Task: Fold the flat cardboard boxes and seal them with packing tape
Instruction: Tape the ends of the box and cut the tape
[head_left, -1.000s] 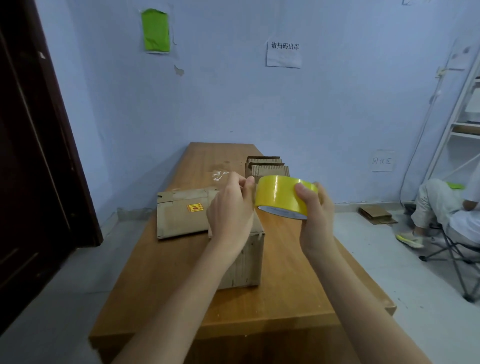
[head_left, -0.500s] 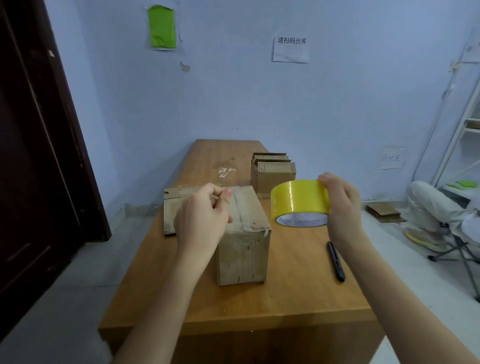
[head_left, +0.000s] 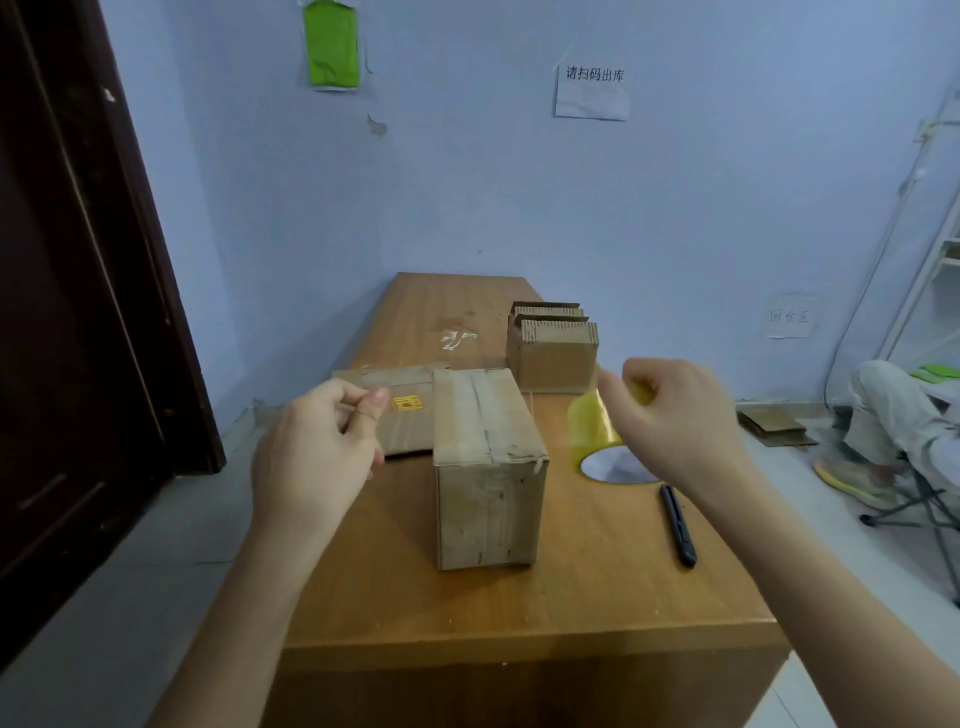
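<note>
Right hand (head_left: 675, 415): curled around the yellow tape roll (head_left: 597, 431), held tilted just right of the folded box (head_left: 488, 462), likely so the strip can feed toward its top.
Left hand (head_left: 317, 447): thumb and forefinger pinched together left of the box; whether a clear tape end sits between them I cannot tell.
Folded box: upright on the wooden table (head_left: 519, 608), top seam showing tape.
Flat box (head_left: 395, 405): lies behind-left of the box, unfolded.
Stacked cardboard (head_left: 553, 343): behind-right of the box, waiting.
Black cutter (head_left: 678, 525): right of the box, within reach for cutting.
</note>
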